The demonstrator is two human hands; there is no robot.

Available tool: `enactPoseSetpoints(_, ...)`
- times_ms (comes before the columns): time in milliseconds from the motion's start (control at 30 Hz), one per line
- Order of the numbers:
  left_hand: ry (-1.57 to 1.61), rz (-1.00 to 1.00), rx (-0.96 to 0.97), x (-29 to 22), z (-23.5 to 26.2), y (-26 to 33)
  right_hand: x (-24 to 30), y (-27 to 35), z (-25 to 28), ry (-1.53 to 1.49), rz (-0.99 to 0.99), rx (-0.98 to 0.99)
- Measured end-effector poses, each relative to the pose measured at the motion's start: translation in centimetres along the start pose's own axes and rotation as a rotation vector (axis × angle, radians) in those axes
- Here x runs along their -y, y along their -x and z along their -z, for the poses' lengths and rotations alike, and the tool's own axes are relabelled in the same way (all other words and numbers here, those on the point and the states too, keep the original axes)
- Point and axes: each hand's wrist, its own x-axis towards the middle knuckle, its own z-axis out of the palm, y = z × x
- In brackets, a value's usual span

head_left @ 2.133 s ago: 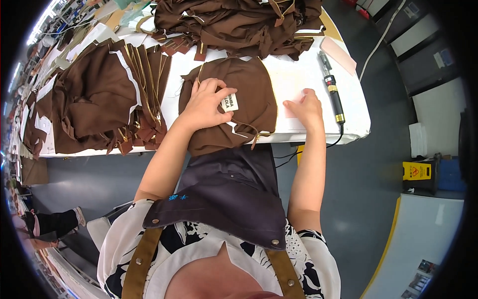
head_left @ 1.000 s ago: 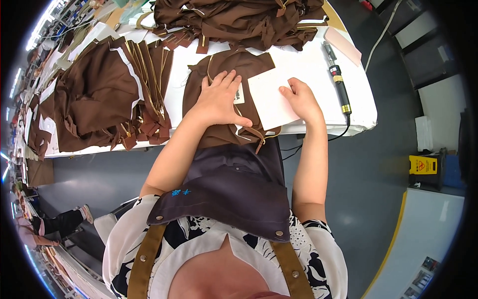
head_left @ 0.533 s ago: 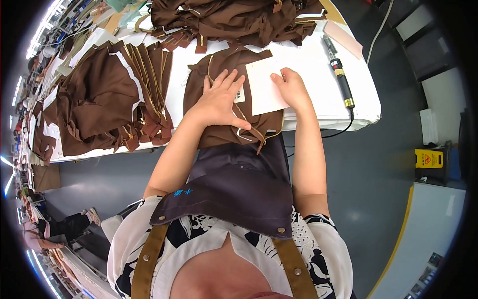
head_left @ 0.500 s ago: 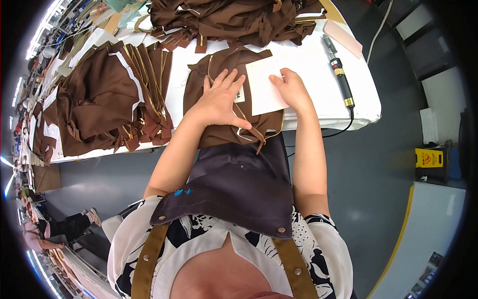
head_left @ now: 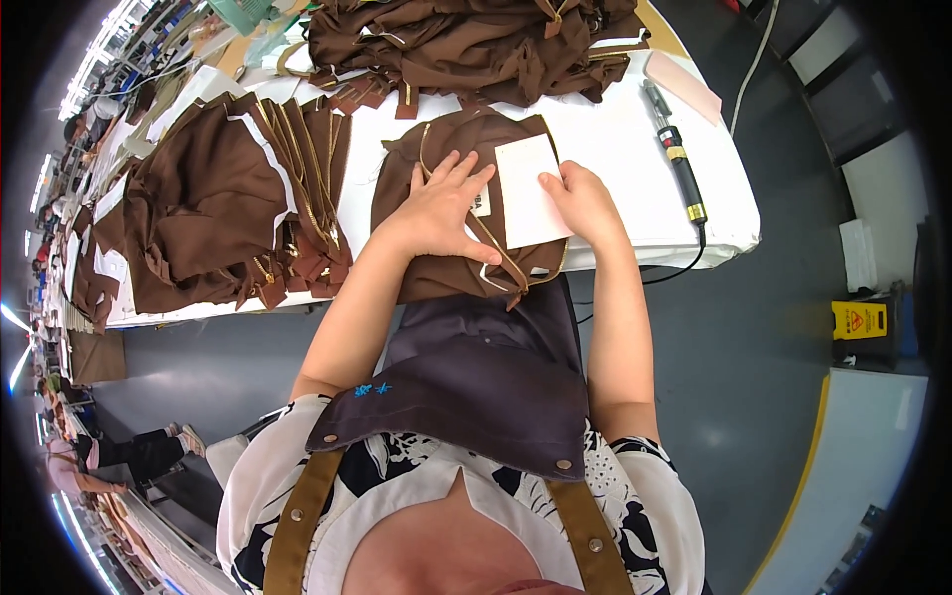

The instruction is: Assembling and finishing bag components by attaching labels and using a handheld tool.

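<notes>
A card (head_left: 528,198) apparently lies on fabric (head_left: 436,279), cloth stack (head_left: 203,198) left, heap (head_left: 466,50) behind, tool (head_left: 681,169) right.

From my screen the fabric piece (head_left: 446,278) is plain chocolate brown, its zip (head_left: 422,149) gold, its label (head_left: 482,204) white with black print. I make out the card (head_left: 531,198) as off-white, the tabletop (head_left: 635,129) as white, the pad (head_left: 684,87) as pale pink. The corded tool (head_left: 684,178) shows me black with gold bands. I see a dark purple-grey apron (head_left: 456,421) with blue embroidery (head_left: 374,389) and mustard-brown straps (head_left: 302,516), and a white blouse (head_left: 640,516) patterned in black.
</notes>
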Motion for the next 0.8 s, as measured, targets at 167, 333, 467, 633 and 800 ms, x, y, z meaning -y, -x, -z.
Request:
enactPoseSetpoints(167, 0.006, -0.02, -0.001, 0.5, 0.6, -0.4, 1.4, -0.2, -1.8, -0.009, 0.025, -0.288)
enactPoseSetpoints(333, -0.049, -0.044, -0.026, 0.7, 0.4, 0.8, 1.2, 0.4, -2.9, 0.176, 0.114, -0.271)
enactPoseSetpoints(467, 0.036, -0.034, 0.01, 0.0, -0.6, 0.3, 1.8, 2.1, -1.7, 0.32, 0.063, -0.201)
enactPoseSetpoints(633, 0.084, 0.059, -0.068, -0.7, -0.7, 0.7, 2.4, 2.8, -1.7, 0.454, 0.17, -0.281)
enactPoseSetpoints(800, 0.015, 0.091, -0.091, -0.7, -1.2, 0.4, 2.1, 3.4, -1.3, 0.488, 0.077, -0.354)
